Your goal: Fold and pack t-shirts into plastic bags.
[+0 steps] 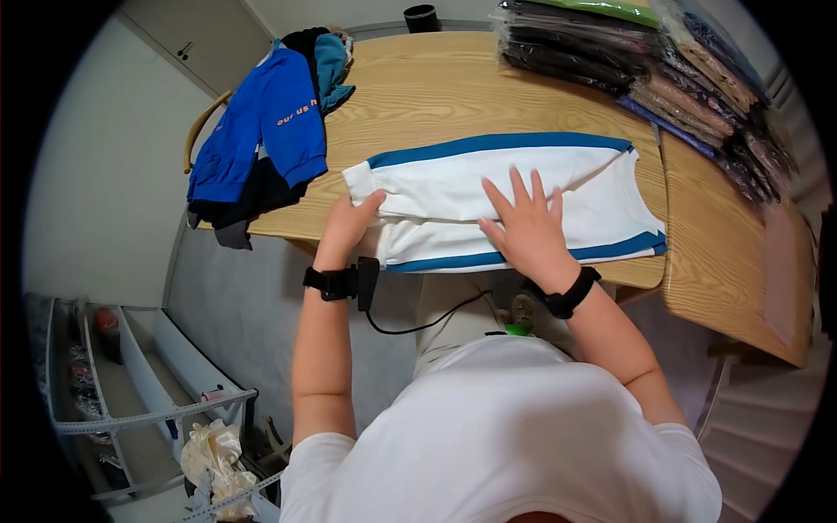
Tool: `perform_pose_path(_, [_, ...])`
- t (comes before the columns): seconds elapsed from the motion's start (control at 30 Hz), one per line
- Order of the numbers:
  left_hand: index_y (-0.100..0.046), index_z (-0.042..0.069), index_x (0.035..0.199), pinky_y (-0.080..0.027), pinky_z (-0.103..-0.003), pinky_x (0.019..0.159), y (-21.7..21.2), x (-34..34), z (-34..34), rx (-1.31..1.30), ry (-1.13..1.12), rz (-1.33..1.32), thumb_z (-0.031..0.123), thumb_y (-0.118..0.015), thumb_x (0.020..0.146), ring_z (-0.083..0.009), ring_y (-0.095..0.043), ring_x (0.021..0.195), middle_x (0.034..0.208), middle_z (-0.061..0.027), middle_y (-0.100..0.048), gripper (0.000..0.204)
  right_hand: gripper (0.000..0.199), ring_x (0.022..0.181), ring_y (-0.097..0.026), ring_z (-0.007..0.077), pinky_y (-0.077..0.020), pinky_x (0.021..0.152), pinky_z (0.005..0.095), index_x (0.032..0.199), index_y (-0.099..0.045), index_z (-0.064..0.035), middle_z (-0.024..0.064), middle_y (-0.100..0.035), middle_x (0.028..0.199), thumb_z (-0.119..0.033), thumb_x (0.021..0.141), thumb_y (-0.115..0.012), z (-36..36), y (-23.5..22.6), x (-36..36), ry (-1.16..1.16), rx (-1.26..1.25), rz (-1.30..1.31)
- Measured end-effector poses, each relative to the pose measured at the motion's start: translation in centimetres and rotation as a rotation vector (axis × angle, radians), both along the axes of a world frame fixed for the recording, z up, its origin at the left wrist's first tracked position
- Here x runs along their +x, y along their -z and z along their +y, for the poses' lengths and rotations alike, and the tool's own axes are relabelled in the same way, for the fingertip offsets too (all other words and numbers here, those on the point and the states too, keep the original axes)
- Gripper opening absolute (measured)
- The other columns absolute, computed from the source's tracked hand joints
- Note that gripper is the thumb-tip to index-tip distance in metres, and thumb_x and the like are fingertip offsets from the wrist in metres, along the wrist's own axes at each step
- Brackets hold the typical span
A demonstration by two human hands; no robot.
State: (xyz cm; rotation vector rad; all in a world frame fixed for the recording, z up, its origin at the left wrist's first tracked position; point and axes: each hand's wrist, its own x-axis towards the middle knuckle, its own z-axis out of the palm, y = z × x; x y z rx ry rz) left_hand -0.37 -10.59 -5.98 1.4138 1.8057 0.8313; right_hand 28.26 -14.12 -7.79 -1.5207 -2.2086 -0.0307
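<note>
A white garment with blue stripes [523,179] lies folded lengthwise on the wooden table [436,87], near its front edge. My left hand [349,222] pinches the garment's left end at the table edge. My right hand [523,227] lies flat on the cloth with its fingers spread, pressing the middle of the garment down. Both wrists carry black bands, and a cable hangs from the left one.
A heap of blue and dark clothes [261,131] lies at the table's left corner. Stacks of bagged clothes [645,61] fill the far right. A black cup [421,17] stands at the back edge. A wire shelf rack [131,383] stands on the floor at lower left.
</note>
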Motion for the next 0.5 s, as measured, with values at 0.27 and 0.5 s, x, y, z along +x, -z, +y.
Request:
perform_pose_path(0.27, [-0.059,0.002,0.099,-0.043,-0.028,0.060,0.6,-2.2,-1.4,-0.191,-0.211,-0.645,0.045,-0.064,0.083,-0.0135,-0.056,0.071,0.084,-0.0053,-0.062,0.046,0.055,0.136,-0.019,0.0382,-0.0192,0.102,0.0629,0.136,-0.042,-0.0257,0.0142,-0.029,0.146,-0.044,0.086,-0.054,-0.5,1.6,0.6,0.002,-0.048,-0.075])
perform_pose_path(0.5, [-0.060,0.009,0.089,-0.042,-0.024,0.059,0.3,-2.6,-1.8,-0.333,-0.096,-0.329,0.039,-0.064,0.085,-0.0081,-0.052,0.062,0.071,0.0033,-0.056,0.031,0.058,0.135,-0.025,0.0344,-0.0199,0.103,0.0598,0.136,-0.042,-0.0193,0.0126,-0.037,0.142,-0.044,0.085,-0.053,-0.8,-0.6,-4.0,-0.110,0.019,-0.011])
